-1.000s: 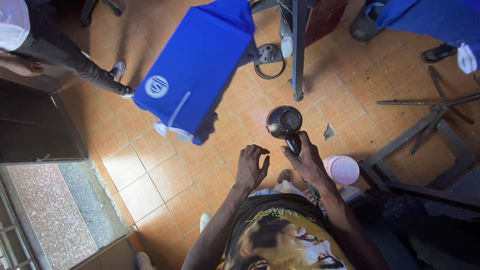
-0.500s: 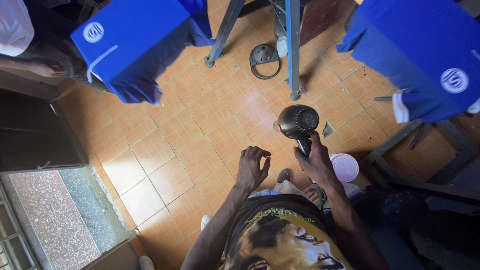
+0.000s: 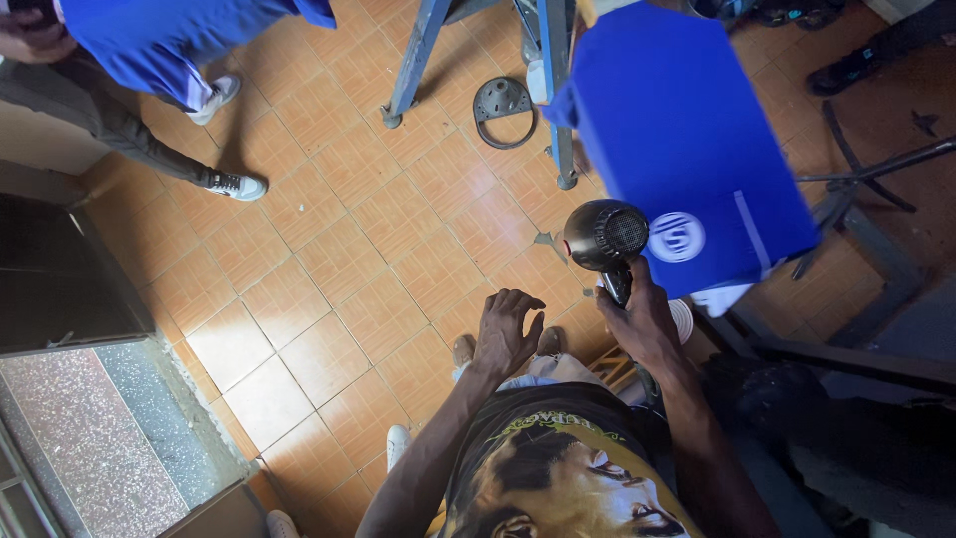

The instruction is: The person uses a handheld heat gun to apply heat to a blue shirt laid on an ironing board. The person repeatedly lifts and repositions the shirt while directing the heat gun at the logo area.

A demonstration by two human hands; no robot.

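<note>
My right hand [image 3: 645, 324] grips the handle of a black hair dryer [image 3: 605, 237], held upright over the tiled floor with its round rear grille facing up. My left hand [image 3: 506, 329] hovers just left of it with fingers curled and apart, holding nothing. Both hands are in front of my chest, above my knees and shoes. A person in a blue garment [image 3: 687, 149] stands close to the right of the dryer, the cloth almost touching it.
Orange floor tiles [image 3: 339, 259] spread to the left. Blue metal legs [image 3: 413, 60] and a round metal ring [image 3: 503, 110] stand ahead. Another person in blue with white sneakers [image 3: 237, 185] is at upper left. A dark counter [image 3: 60, 289] lies left; dark chair frames [image 3: 856, 179] right.
The dryer and my right hand have shifted slightly. The blue-clad person at right has moved in closer to the dryer; the one at upper left has moved further away toward the corner.
</note>
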